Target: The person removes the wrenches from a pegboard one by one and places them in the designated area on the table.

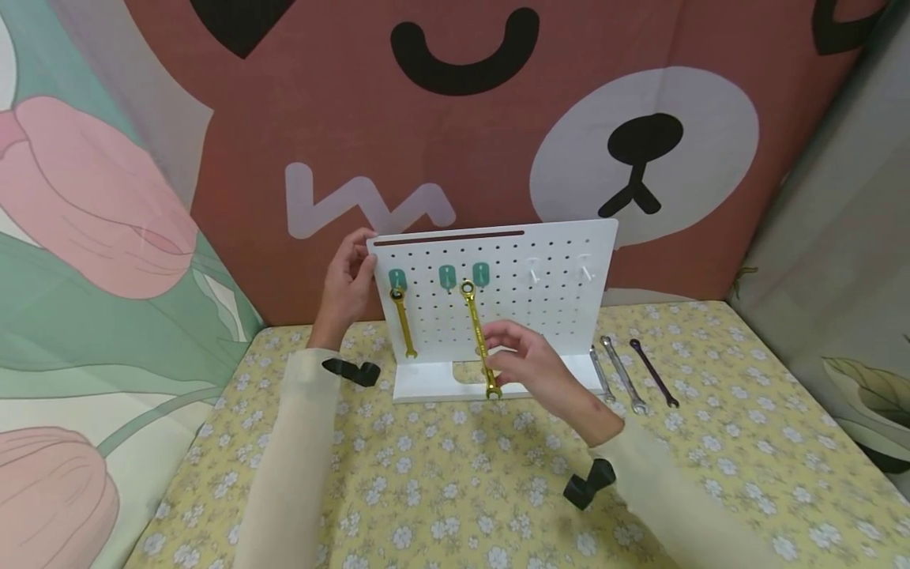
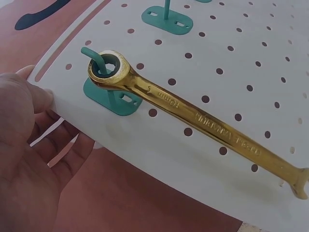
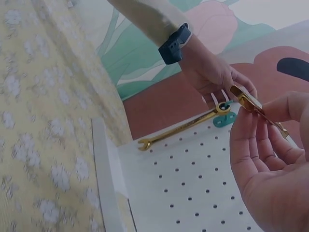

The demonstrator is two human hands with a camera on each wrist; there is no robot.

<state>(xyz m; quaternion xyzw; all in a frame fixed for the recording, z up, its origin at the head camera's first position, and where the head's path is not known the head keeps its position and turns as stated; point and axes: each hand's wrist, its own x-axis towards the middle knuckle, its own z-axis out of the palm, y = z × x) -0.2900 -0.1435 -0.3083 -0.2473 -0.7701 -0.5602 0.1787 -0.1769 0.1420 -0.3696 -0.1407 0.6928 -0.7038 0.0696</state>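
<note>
My left hand (image 1: 346,286) grips the upper left edge of a white pegboard (image 1: 434,324), thumb on the front and fingers behind. Near it, a gold combination wrench marked 10mm (image 2: 178,108) hangs by its ring end on a green hook (image 2: 96,59). My right hand (image 1: 529,365) pinches a second gold combination wrench (image 1: 479,328) between thumb and fingers, ring end up. That ring end appears in front of the board, just below and between two green hooks, the middle one (image 1: 447,276) and the right one (image 1: 481,274).
Two clear or white hooks (image 1: 534,272) sit on the board's right side. Right of its base lie a small silver wrench (image 1: 602,374), a larger silver wrench (image 1: 625,376) and a dark purple one (image 1: 654,373) on the flowered tablecloth (image 1: 426,482). A printed curtain (image 1: 320,103) hangs behind.
</note>
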